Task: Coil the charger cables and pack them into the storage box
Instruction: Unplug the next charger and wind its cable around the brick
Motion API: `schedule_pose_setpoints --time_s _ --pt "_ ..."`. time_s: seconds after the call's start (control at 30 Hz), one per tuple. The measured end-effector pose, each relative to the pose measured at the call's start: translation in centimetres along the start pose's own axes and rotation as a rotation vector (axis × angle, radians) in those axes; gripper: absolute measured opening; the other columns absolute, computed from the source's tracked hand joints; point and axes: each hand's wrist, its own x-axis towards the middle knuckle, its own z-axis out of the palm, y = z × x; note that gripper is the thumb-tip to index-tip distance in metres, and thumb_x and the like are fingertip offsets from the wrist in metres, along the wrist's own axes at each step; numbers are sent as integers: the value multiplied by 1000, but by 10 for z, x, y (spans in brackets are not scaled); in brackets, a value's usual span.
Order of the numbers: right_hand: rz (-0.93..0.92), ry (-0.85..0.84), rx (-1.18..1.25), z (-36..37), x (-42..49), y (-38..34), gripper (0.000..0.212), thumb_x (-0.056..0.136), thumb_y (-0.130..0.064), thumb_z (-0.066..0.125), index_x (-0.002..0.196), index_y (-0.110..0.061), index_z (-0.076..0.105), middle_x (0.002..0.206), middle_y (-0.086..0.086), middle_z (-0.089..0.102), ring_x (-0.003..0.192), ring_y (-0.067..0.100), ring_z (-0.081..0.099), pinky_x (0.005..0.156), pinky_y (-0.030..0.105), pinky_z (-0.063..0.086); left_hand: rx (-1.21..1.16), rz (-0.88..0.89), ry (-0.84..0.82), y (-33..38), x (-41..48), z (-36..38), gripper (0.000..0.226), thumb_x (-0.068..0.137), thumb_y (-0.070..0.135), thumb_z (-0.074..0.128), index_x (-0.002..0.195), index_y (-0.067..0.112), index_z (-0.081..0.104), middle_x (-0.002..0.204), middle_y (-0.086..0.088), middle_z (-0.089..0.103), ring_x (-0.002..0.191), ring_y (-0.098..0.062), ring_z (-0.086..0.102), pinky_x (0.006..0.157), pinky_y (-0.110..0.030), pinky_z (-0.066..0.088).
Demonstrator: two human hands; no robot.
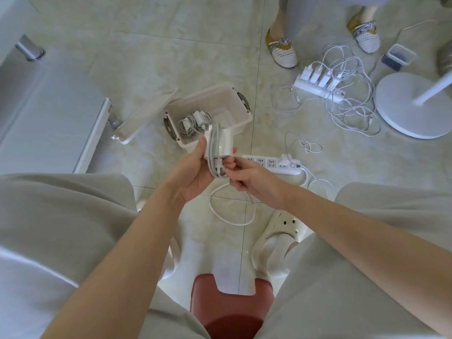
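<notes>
My left hand (pixel 195 173) grips a white charger brick (pixel 221 145) with several turns of its white cable wound around it. My right hand (pixel 247 178) pinches the same cable just below the brick; a loose loop of that cable (pixel 230 211) hangs down to the floor. Just beyond the brick stands the open white storage box (pixel 242 116), holding coiled chargers (pixel 193 121) in its left half. Its lid (pixel 144 116) lies tilted against the box's left side.
A white power strip (pixel 271 163) with one charger plugged in lies right of my hands. A second strip (pixel 318 88) with several chargers and tangled cables sits at the far right, beside a round white lamp base (pixel 411 106). Another person's slippered feet (pixel 283 48) stand beyond. I sit on a red stool (pixel 230 307).
</notes>
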Motion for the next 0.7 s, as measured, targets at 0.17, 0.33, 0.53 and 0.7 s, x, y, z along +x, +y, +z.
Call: schedule_pose_setpoints --time_s 0.17,0.33,0.53,0.7 --pt "5 11 -138 6 3 2 18 92 5 44 105 -8 41 74 -4 38 55 8 31 48 12 26 73 90 223 -9 3 3 77 101 50 14 79 12 77 66 -4 69 54 -12 63 56 -23 54" --pt "22 33 -277 7 8 10 29 92 4 46 77 -18 34 70 -6 32 56 1 37 49 7 31 309 93 453 -17 8 12 70 100 51 16 101 2 67 79 -14 70 63 -25 67 59 -31 56" --pt "25 11 -201 4 5 14 14 93 -1 49 100 -12 47 68 -9 46 51 2 36 48 11 31 865 363 706 -15 5 36 45 104 32 22 84 17 59 79 1 56 84 -22 52 77 -32 39" --pt "-6 147 -273 -12 10 6 36 92 -11 56 127 -10 46 86 -5 50 66 3 43 60 15 34 554 284 462 -9 5 12 53 104 39 16 79 16 57 68 -3 58 63 -18 50 57 -26 40"
